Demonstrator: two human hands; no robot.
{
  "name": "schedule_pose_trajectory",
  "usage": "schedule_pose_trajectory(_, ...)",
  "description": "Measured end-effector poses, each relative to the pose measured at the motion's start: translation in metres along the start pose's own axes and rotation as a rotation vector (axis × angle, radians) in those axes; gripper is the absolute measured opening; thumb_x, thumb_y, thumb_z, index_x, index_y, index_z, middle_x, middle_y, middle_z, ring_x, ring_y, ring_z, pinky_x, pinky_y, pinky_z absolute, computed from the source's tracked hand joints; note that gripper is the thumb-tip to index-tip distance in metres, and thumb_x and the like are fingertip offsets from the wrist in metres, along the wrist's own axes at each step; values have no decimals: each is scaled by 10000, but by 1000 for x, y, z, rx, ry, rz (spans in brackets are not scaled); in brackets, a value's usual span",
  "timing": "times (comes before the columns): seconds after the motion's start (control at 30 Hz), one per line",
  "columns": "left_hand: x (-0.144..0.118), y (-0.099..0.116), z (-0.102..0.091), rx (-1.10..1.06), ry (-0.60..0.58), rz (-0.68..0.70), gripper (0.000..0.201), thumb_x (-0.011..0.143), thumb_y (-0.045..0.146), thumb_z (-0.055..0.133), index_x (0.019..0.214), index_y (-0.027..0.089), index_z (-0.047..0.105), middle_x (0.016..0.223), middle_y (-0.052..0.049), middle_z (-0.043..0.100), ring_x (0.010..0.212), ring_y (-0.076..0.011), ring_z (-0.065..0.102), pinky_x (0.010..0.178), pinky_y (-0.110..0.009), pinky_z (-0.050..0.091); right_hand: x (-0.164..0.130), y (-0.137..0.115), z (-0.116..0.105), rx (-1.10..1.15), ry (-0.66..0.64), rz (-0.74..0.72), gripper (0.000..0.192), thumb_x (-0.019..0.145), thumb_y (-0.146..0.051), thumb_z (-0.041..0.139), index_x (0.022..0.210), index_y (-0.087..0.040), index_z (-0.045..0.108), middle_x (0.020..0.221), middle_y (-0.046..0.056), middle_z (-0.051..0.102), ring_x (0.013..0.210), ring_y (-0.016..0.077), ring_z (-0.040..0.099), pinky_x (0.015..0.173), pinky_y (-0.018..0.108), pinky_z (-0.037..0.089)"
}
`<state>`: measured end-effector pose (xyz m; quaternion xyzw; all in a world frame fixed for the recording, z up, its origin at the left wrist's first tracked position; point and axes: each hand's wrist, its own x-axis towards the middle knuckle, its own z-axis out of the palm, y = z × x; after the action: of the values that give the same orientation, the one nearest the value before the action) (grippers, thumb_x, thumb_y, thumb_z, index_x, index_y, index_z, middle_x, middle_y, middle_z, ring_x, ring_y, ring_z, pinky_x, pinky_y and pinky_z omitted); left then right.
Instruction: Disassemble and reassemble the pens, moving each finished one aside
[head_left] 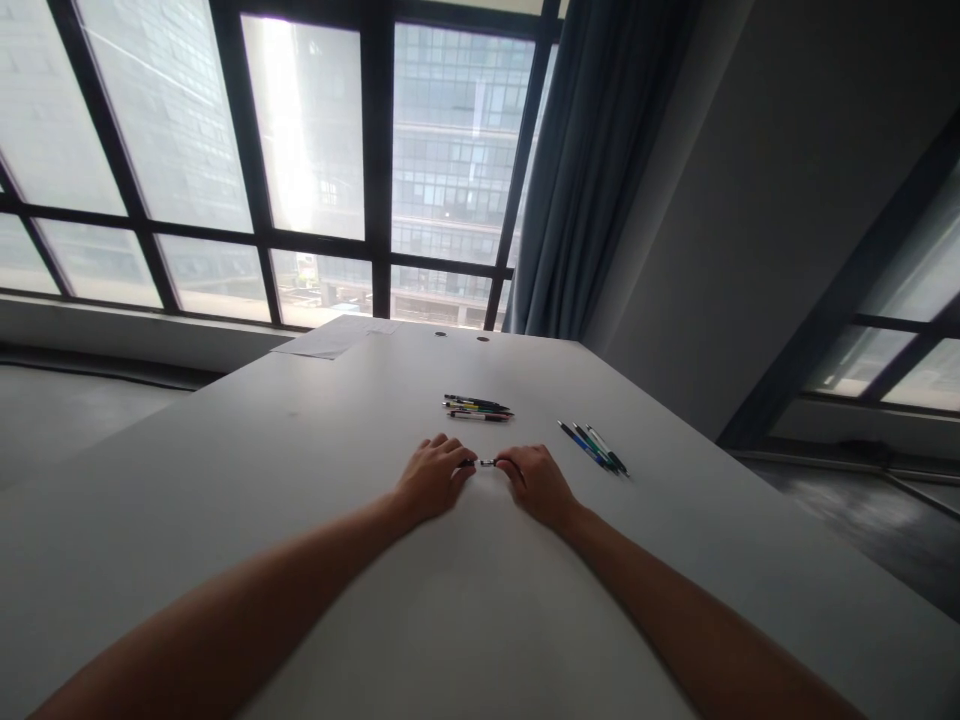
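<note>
While both forearms stretch out across the white table [300, 480], the left hand [433, 480] and right hand [534, 483] meet at centre, each pinching one end of a small dark pen [486, 462] held just above the tabletop. Fingers are curled tight on both. A pile of pens [478, 407] lies at 12 o'clock from the hands, near but apart. Three more pens [592, 446], blue and green, lie side by side at 2 o'clock. A sheet of paper [337, 336] sits at 11 o'clock on the far edge, below the window [315, 130]. A curtain [592, 170] hangs at 1 o'clock.
</note>
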<state>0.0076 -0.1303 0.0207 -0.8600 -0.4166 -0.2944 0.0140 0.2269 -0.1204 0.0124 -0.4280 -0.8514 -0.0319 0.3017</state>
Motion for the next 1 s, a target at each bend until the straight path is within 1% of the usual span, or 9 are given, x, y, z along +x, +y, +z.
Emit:
schedule_pose_trajectory(0.17, 1, -2, -2, -7, 23, -49, 217, 928, 349, 512, 987, 213, 670, 933, -54, 671, 907, -211, 578, 803, -354, 444, 6, 6, 0, 29, -2, 61, 331, 980, -402, 428, 893, -173, 651, 852, 63, 692, 790, 182, 603, 826, 326, 358)
schedule_pose_trajectory(0.3, 0, -4, -3, -88, 86, -136, 230, 913, 367, 535, 932, 200, 691, 887, -48, 682, 805, -178, 597, 735, -300, 442, 6, 7, 0, 72, -22, 68, 233, 960, -272, 447, 1008, -185, 658, 970, 77, 684, 905, 194, 602, 836, 326, 379)
schedule_pose_trajectory(0.43, 2, -7, -3, -216, 130, -225, 253, 881, 398, 568, 878, 190, 712, 805, -38, 699, 698, -146, 594, 656, -258, 433, 7, 6, -1, 96, -33, 91, 245, 912, -159, 469, 1085, -180, 642, 1022, 79, 677, 946, 195, 590, 858, 335, 377)
schedule_pose_trajectory(0.6, 3, -13, 1, -429, 231, -332, 308, 828, 454, 614, 855, 159, 699, 653, -13, 671, 588, -124, 574, 576, -230, 439, 8, 3, -2, 37, -53, 149, 196, 919, -165, 493, 1037, -173, 650, 990, 76, 673, 947, 198, 574, 852, 332, 361)
schedule_pose_trajectory(0.67, 2, -15, 2, -474, 267, -326, 305, 840, 442, 604, 904, 154, 680, 641, -8, 664, 562, -117, 566, 556, -224, 447, 8, 3, -2, 2, -73, 172, 171, 933, -189, 493, 995, -174, 652, 965, 69, 665, 937, 194, 565, 836, 322, 356)
schedule_pose_trajectory(0.73, 0, -15, 1, -436, 300, -225, 268, 871, 393, 578, 970, 159, 660, 709, -24, 680, 584, -115, 570, 577, -229, 467, 9, 3, -1, -13, -88, 188, 168, 942, -199, 484, 965, -174, 649, 956, 66, 656, 931, 191, 554, 823, 314, 353)
schedule_pose_trajectory(0.87, -4, -7, -6, -282, 355, 172, 242, 922, 281, 511, 1117, 172, 602, 898, -83, 683, 776, -151, 612, 689, -276, 511, 8, 6, 1, 8, -69, 189, 187, 944, -174, 452, 996, -176, 632, 993, 67, 643, 947, 190, 537, 827, 313, 348)
schedule_pose_trajectory(0.93, -4, -1, -10, -228, 322, 358, 255, 928, 248, 494, 1158, 171, 572, 918, -95, 687, 819, -169, 612, 714, -302, 517, 8, 6, 1, 29, -62, 157, 204, 942, -161, 437, 1022, -183, 623, 1012, 65, 637, 963, 188, 532, 834, 313, 349)
schedule_pose_trajectory(1.0, -4, 4, -13, -175, 264, 493, 245, 925, 243, 497, 1148, 170, 570, 920, -94, 693, 824, -178, 608, 723, -315, 514, 7, 6, 1, 49, -60, 121, 213, 938, -155, 431, 1032, -192, 618, 1015, 59, 632, 968, 182, 534, 838, 312, 354)
